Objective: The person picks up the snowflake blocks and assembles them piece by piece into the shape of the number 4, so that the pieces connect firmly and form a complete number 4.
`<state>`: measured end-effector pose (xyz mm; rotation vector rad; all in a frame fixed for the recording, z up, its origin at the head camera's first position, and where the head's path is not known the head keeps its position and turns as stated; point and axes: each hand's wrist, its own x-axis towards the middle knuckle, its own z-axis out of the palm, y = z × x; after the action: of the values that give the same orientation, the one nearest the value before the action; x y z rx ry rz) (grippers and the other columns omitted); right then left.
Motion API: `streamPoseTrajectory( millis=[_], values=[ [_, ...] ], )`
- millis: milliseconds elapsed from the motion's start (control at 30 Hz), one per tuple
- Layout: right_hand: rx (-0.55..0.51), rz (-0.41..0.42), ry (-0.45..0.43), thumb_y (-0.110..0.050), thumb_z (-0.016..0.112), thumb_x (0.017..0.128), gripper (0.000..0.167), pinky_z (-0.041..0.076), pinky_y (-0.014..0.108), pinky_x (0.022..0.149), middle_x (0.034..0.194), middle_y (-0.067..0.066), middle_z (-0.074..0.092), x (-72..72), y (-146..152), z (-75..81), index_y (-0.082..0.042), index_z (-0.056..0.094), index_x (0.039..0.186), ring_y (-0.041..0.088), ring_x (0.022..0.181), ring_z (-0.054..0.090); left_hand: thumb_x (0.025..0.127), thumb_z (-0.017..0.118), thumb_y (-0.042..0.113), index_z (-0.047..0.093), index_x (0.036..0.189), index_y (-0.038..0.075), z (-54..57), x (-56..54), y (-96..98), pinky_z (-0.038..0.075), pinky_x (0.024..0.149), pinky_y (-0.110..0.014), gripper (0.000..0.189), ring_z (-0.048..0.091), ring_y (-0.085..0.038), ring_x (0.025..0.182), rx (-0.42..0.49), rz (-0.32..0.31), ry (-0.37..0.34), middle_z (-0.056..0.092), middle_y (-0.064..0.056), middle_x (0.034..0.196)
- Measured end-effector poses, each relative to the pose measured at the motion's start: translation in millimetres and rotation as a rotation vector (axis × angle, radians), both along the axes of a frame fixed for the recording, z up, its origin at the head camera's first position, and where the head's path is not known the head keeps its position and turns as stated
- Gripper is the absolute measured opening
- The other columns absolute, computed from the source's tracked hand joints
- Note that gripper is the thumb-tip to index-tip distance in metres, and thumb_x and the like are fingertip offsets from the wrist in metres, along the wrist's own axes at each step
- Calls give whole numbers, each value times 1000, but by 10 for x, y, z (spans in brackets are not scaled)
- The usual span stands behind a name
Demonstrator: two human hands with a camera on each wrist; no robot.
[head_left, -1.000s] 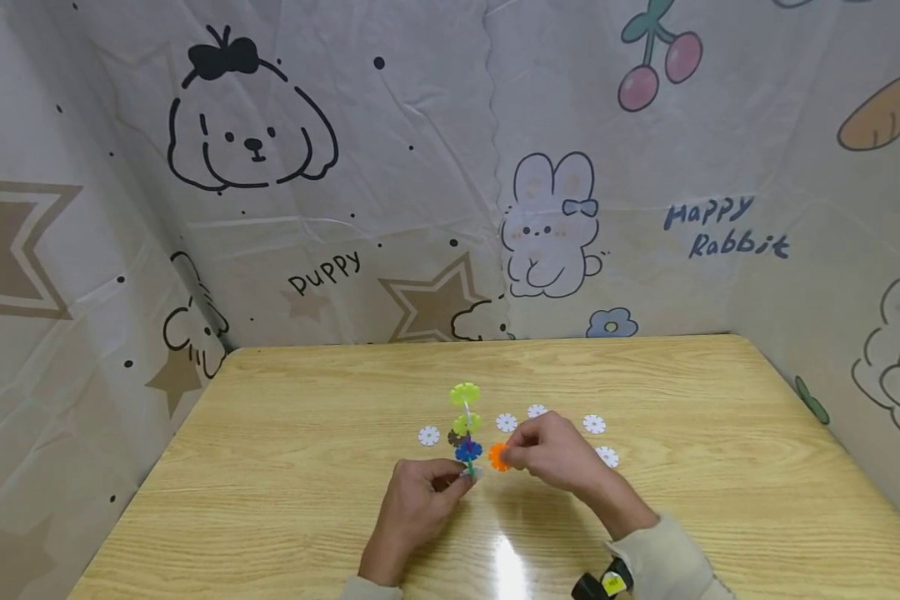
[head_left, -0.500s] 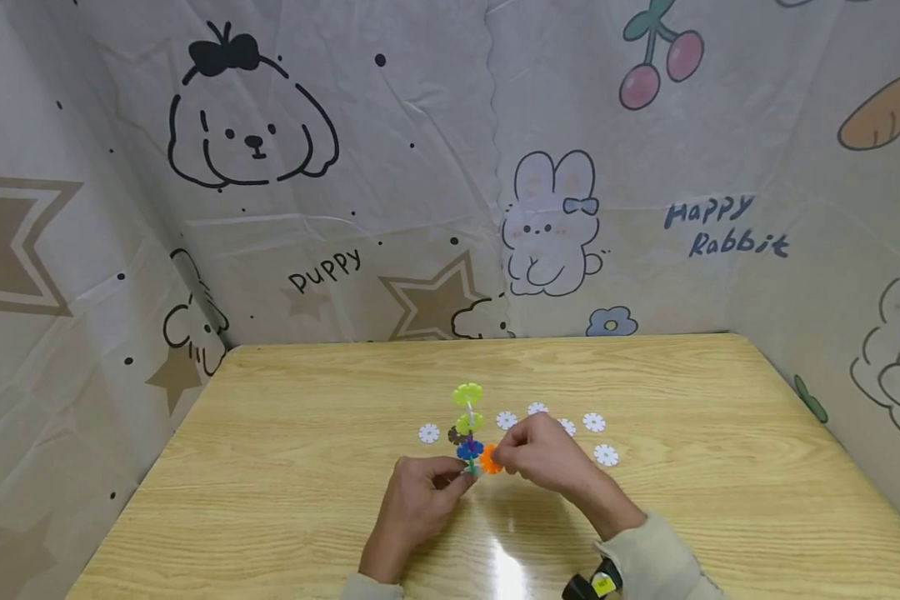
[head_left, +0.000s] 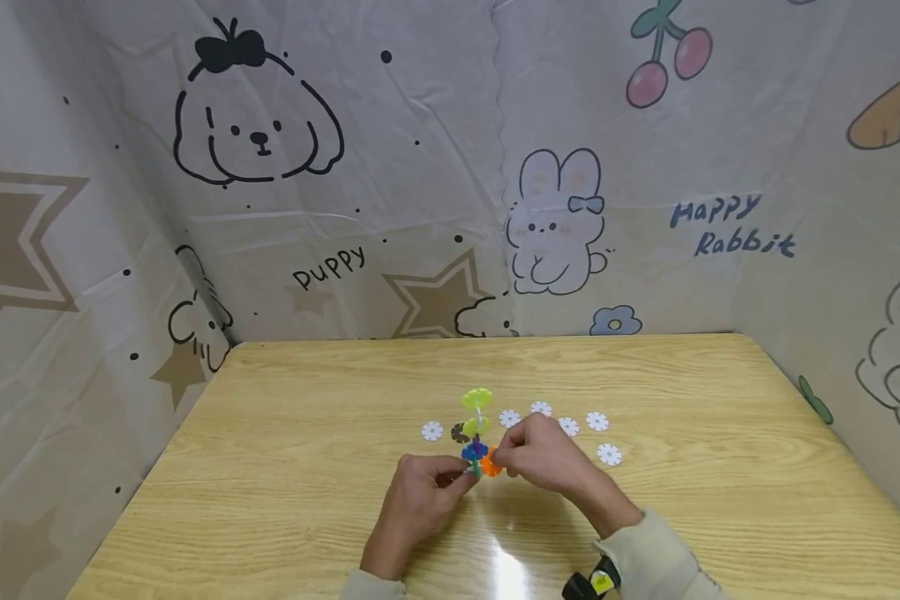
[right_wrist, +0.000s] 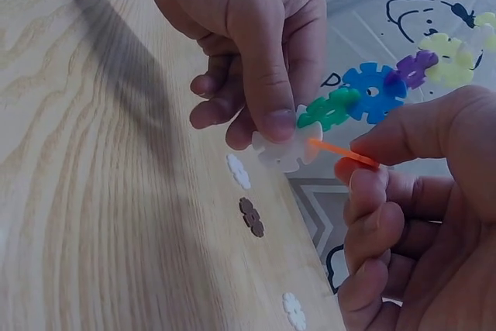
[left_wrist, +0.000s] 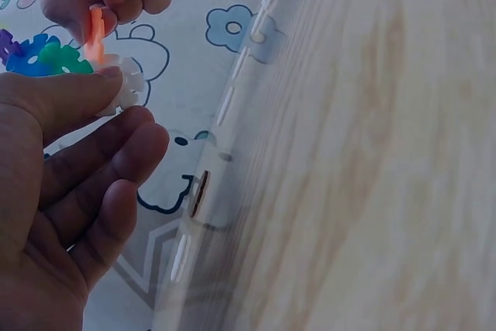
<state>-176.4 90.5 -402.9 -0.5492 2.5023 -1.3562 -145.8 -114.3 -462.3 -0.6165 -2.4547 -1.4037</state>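
Over the desk (head_left: pixel 270 467), the left hand (head_left: pixel 431 492) pinches a white notched disc (right_wrist: pixel 283 153) ending a multicoloured chain (head_left: pixel 474 452) at that hand's one o'clock; the right hand (head_left: pixel 546 450) pinches an orange notched disc (head_left: pixel 490 465) at its nine o'clock, edge against the white one's rim.

Left hand (head_left: pixel 422 497) near right hand (head_left: pixel 546 452), both in pinch grips

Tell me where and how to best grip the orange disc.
Probably pinch the orange disc across its flat faces, at the rim away from the white disc, coming from the person's right, as the right hand does. It is thin, and its opposite edge is at the white disc, which the left hand holds.
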Motion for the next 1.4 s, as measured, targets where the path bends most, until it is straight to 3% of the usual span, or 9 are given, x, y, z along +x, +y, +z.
streamPoseTrajectory(
  millis=[467,1033,1400],
  values=[
    [-59,28,27,-2,60,86,23,31,23,46,70,8,66,33,-45,-76,1,66,64,9,49,38,85,79,5,81,81,7,-9,2,-6,49,54,-21,5,55,1,60,-7,-5,1,72,3,74],
    [-54,37,76,2,57,81,23,30,22,45,59,-1,61,7,-125,-110,1,66,61,8,48,39,82,80,1,80,78,7,-20,11,-27,46,50,-19,7,53,0,57,25,1,81,71,3,71],
    [-86,28,-12,-6,59,85,23,33,22,45,59,1,62,-5,-185,-139,2,69,65,8,48,42,86,77,3,80,82,6,4,-6,-129,54,57,-24,6,65,-7,59,63,-23,-44,72,2,71]
  ],
)
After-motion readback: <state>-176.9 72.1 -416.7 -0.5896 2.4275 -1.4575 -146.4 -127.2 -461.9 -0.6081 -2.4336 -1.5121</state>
